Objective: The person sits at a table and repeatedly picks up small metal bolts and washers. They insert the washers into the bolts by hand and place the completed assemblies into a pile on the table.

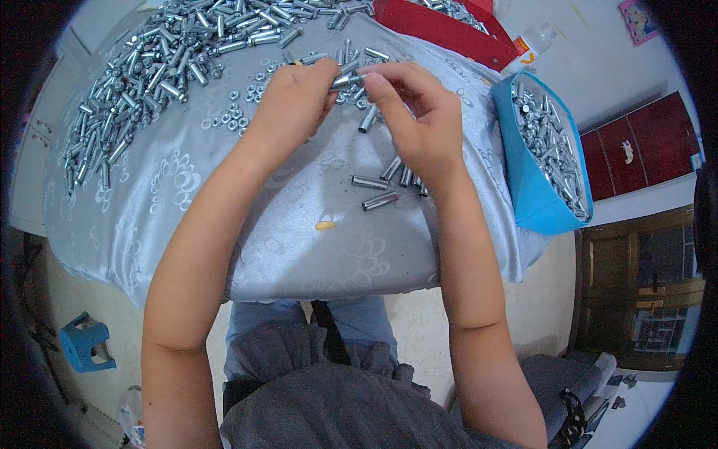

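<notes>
My left hand and my right hand meet over the middle of a table under a silvery patterned cloth. Together their fingertips pinch one small metal sleeve bolt. Just below my right hand lie a few loose metal sleeves. A big heap of the same metal bolts spreads across the far left of the cloth, with small nuts scattered near my left hand.
A blue container full of metal bolts hangs at the table's right edge. A red box and a white bottle stand at the back right. A small yellow piece lies on the cloth. A blue stool stands on the floor at left.
</notes>
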Demonstrator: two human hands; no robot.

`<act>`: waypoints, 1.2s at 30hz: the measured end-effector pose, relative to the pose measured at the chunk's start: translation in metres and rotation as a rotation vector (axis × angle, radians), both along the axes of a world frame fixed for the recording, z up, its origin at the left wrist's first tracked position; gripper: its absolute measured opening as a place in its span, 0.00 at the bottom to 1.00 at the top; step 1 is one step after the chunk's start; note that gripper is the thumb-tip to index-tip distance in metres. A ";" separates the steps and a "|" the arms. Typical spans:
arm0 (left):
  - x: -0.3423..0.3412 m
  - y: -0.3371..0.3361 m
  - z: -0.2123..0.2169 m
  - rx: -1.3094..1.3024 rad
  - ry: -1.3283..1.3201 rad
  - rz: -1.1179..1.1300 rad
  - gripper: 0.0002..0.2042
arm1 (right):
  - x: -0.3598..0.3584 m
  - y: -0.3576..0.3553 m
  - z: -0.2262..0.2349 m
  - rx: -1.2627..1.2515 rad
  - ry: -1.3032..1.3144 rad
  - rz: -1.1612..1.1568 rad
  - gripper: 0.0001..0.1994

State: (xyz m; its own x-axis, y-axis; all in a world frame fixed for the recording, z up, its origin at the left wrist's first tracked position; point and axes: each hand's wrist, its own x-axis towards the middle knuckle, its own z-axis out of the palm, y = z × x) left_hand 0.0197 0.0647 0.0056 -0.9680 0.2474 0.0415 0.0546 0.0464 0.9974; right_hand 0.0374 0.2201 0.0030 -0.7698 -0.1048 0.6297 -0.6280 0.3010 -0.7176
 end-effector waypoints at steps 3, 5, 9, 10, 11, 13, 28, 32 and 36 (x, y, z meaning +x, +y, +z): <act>0.003 0.005 -0.002 -0.009 0.052 0.072 0.21 | 0.003 -0.001 0.002 0.073 0.108 -0.004 0.07; 0.001 0.005 -0.006 0.005 0.135 0.048 0.22 | 0.003 -0.003 0.002 0.087 0.111 -0.003 0.07; 0.008 0.008 0.005 0.036 0.128 -0.011 0.23 | 0.001 0.002 0.001 0.047 0.046 0.013 0.07; 0.009 0.007 0.006 0.013 0.100 -0.018 0.21 | 0.000 0.003 0.000 0.024 0.020 0.021 0.07; 0.009 0.006 0.008 -0.010 0.072 -0.025 0.19 | -0.001 0.005 0.001 0.026 0.048 0.039 0.07; 0.011 0.005 0.011 0.008 0.008 -0.043 0.17 | -0.002 0.010 0.007 0.032 0.103 0.071 0.07; 0.010 0.002 0.012 0.133 -0.111 0.022 0.14 | -0.004 0.061 0.012 0.457 -0.381 -0.525 0.09; 0.010 0.002 0.014 0.194 -0.061 0.116 0.14 | -0.006 0.067 0.007 0.473 -0.329 -0.586 0.09; 0.004 -0.005 0.014 0.295 -0.095 0.161 0.14 | -0.002 0.071 0.011 0.582 -0.483 -0.603 0.09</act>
